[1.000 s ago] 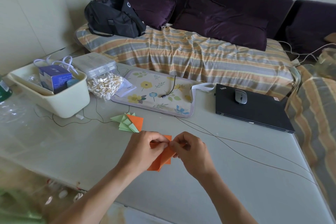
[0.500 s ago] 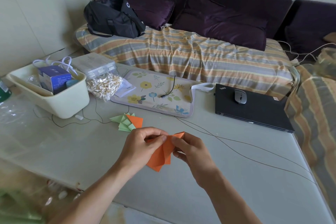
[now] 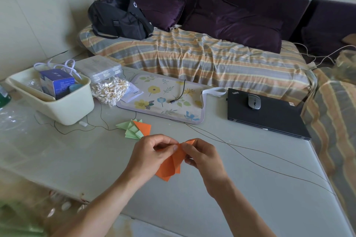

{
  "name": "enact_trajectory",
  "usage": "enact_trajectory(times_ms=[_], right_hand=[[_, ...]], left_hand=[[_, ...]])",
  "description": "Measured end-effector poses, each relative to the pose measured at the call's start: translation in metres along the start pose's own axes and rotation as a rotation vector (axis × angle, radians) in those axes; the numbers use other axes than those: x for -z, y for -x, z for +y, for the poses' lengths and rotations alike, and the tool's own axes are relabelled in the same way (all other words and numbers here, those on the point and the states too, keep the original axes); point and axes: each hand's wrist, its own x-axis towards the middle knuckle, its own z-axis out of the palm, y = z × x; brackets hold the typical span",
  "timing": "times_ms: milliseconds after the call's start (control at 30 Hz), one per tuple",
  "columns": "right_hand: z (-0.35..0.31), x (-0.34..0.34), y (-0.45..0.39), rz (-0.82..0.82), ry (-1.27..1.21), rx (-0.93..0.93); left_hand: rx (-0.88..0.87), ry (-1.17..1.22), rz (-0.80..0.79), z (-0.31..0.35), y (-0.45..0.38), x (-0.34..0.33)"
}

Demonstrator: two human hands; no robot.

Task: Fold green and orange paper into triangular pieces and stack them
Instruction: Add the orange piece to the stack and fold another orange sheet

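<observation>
Hands pinch orange paper (image 3: 170, 165), seemingly above table (image 3: 250, 198).

The orange paper (image 3: 169, 167) looks matt and crisp, and the folded pile (image 3: 134, 129) of green and orange pieces is the same stuff. The tabletop (image 3: 250, 198) is smooth with a soft sheen, kinda glassy toward the left. The cream bin (image 3: 63, 109) is slightly shiny plastic. The floral mat (image 3: 163, 100) has a smooth printed surface, the laptop (image 3: 269, 115) is matt black, the mouse (image 3: 253, 101) is silvery and glossy. The striped bed cover (image 3: 202, 59) is wrinkled cloth, and the purple cushions (image 3: 240, 25) look velvety.
</observation>
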Motion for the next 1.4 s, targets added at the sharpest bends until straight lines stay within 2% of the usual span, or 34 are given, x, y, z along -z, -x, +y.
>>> enact_trajectory(times_ms=[600,1167,1400], right_hand=[[-0.0043,0.0007,0.0044,0.025,-0.110,0.006],[0.0012,0.0009,-0.0026,0.119,-0.055,0.025],[0.0035,-0.0014,-0.0008,-0.013,-0.026,-0.032]], left_hand=[[0.053,0.007,0.006,-0.0031,-0.0007,0.0009],[0.023,-0.033,-0.001,0.0007,0.0018,0.0007],[-0.023,0.020,-0.014,0.0017,0.0026,0.0025]])
